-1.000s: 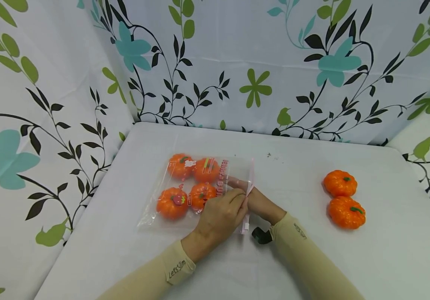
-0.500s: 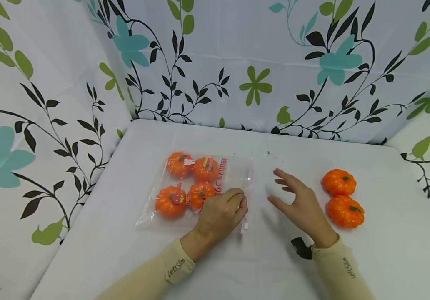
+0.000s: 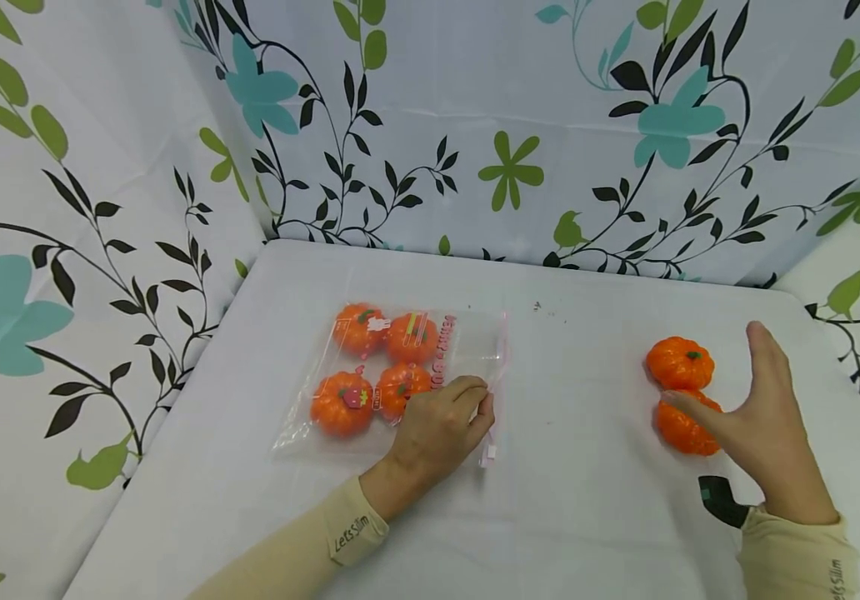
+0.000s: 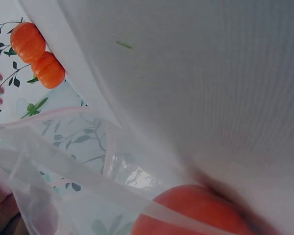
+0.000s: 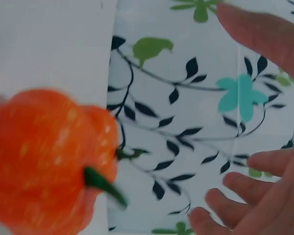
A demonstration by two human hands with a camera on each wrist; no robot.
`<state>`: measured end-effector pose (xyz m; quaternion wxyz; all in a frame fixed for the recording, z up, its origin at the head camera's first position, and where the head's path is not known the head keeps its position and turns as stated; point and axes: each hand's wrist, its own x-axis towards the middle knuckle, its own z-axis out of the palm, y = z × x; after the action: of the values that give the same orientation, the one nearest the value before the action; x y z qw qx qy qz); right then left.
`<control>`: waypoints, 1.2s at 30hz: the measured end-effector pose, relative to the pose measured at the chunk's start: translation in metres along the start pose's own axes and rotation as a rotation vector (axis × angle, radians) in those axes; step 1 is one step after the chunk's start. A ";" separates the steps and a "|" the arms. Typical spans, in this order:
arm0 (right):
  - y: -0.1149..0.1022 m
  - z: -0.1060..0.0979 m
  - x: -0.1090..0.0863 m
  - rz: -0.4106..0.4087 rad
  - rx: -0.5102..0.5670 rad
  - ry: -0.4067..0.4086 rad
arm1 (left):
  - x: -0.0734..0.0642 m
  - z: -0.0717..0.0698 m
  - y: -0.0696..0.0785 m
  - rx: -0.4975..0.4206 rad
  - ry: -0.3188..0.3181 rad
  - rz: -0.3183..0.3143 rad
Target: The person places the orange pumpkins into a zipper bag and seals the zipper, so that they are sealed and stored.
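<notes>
A clear zip bag (image 3: 478, 337) with pink print lies flat on the table, several small orange pumpkins (image 3: 342, 406) inside it. My left hand (image 3: 437, 429) pinches the bag's pink-edged mouth, and the left wrist view shows the film lifted there. To the right, two more pumpkins sit one behind the other, the far one (image 3: 679, 363) touching the near one (image 3: 688, 429). My right hand (image 3: 771, 433) is spread over their right side, thumb across the near pumpkin in the head view. In the right wrist view its fingers (image 5: 257, 186) hold nothing, apart from the green-stemmed pumpkin (image 5: 39, 161).
A white slider (image 3: 490, 452) sits at the near end of the bag's mouth. White table surface (image 3: 572, 375) lies between the bag and the loose pumpkins. A leaf-patterned curtain (image 3: 430, 108) hangs behind and beside the table. A black device (image 3: 722, 500) is at the right wrist.
My right hand has come out of the bag's mouth and moved right to the two loose pumpkins, its fingers spreading. The left hand stays at the bag's edge.
</notes>
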<state>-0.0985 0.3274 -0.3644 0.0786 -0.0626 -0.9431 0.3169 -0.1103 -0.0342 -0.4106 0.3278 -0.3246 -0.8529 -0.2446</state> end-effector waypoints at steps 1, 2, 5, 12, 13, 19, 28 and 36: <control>0.006 -0.001 0.000 0.024 -0.011 -0.037 | 0.000 0.000 0.000 -0.004 0.001 -0.003; 0.013 -0.002 0.000 0.051 -0.017 -0.075 | 0.000 0.000 0.000 -0.008 0.003 -0.005; 0.030 0.001 0.000 0.122 -0.026 -0.194 | 0.001 0.002 0.001 -0.017 0.010 -0.010; 0.055 0.006 -0.002 0.178 -0.053 -0.344 | 0.000 0.001 0.001 -0.034 0.012 -0.023; 0.056 0.005 -0.002 0.189 -0.060 -0.358 | 0.000 0.001 0.001 -0.037 0.013 -0.026; 0.057 0.001 -0.002 0.277 -0.112 -0.409 | 0.000 0.000 0.001 -0.044 0.022 -0.040; 0.030 0.010 0.000 0.178 -0.048 -0.394 | 0.001 -0.001 0.001 -0.060 0.046 -0.048; -0.015 0.046 0.008 -0.008 0.120 -0.380 | 0.001 -0.001 0.002 -0.076 0.040 -0.075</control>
<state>-0.1158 0.2902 -0.3906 -0.0959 0.0069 -0.9207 0.3784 -0.1091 -0.0334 -0.4089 0.3226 -0.2996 -0.8479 -0.2955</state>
